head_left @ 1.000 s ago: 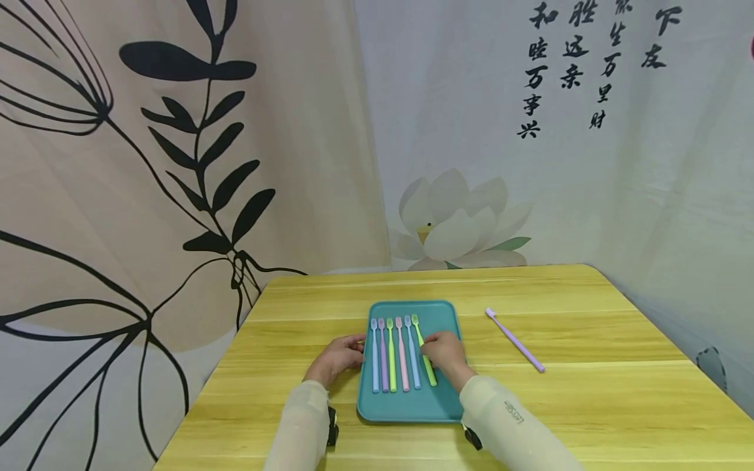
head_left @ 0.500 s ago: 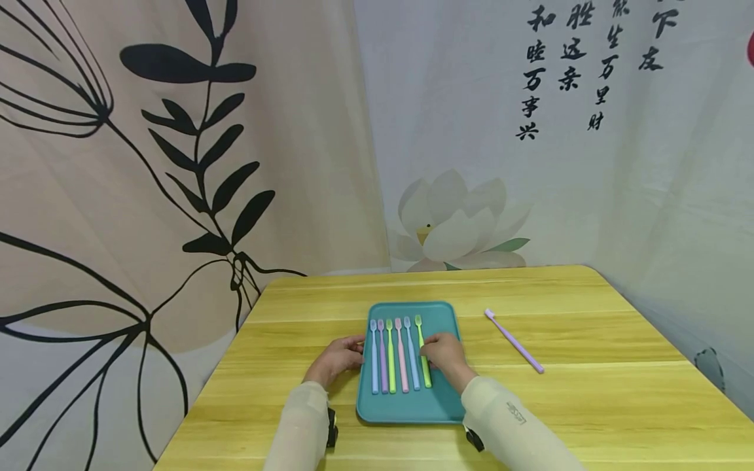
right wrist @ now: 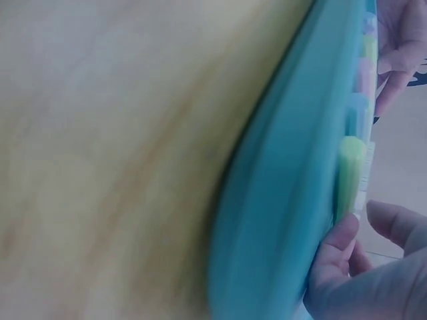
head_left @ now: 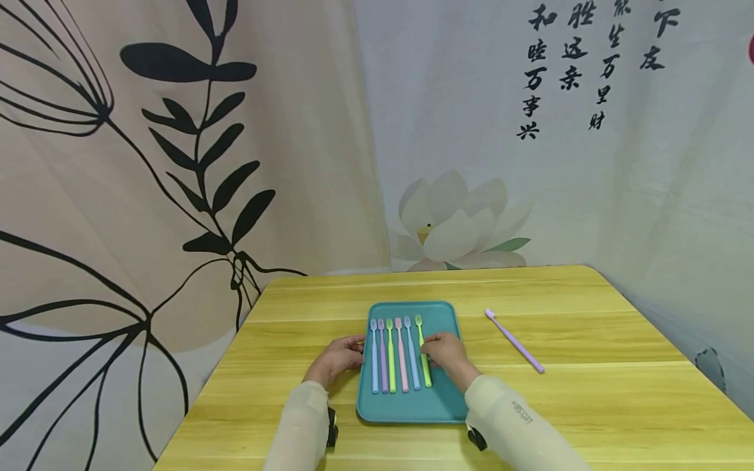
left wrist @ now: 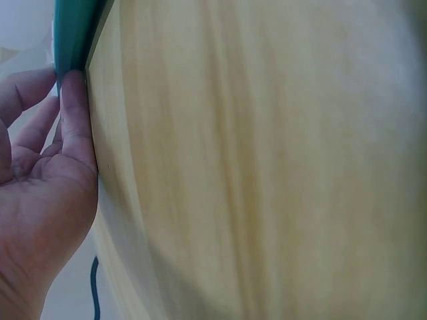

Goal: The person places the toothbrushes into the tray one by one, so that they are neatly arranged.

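Note:
A teal tray (head_left: 412,411) holds a row of toothbrushes in several colours, heads pointing away from me. My right hand (head_left: 446,352) reaches over the tray and pinches the rightmost green toothbrush (head_left: 427,376) around the middle of its handle. In the right wrist view, fingertips lie right at that green handle (right wrist: 350,170), with the index finger slightly apart from the thumb. My left hand (head_left: 337,358) touches the tray's left edge with its fingertips. The left wrist view shows one straight finger (left wrist: 77,120) along the tray's outer wall (left wrist: 73,33).
Beside the tray, a lone purple toothbrush (head_left: 517,344) lies slanted on the wooden table (head_left: 283,314). Blue (head_left: 374,366) and pink (head_left: 403,366) brushes are among those left of the green one. A printed curtain (head_left: 318,163) hangs behind the table.
The rightmost green toothbrush has swung straighter, its handle end shifting left and its head slightly right. The right forearm has shifted a little to the right; the left hand stays put.

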Demonstrator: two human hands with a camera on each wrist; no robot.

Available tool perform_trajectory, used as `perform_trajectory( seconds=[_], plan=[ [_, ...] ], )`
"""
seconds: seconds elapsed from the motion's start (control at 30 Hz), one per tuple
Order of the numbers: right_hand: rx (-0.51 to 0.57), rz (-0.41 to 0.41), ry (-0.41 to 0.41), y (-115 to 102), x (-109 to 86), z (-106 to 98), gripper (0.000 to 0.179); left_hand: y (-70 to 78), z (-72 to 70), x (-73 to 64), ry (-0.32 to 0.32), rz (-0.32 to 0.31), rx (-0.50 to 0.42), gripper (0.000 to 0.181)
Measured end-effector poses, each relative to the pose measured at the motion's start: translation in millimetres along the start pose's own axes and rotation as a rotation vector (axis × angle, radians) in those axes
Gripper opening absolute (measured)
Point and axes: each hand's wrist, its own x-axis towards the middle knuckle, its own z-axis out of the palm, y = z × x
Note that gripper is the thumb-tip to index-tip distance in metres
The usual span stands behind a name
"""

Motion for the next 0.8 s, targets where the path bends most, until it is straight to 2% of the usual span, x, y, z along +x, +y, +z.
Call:
perform_trajectory(
  seconds=[0.53, 0.8],
  plan=[
    [0.107, 0.045, -0.077, -5, -1.5, -7, 0.031, -0.9, -1.2, 1.7, -0.003, 0.010, -0.002, 0.060],
    [0.132, 0.007, -0.111, -11, -1.4, -13, 0.037, -1.0, -1.1, 1.0, -0.004, 0.004, 0.006, 0.060]
  ],
)
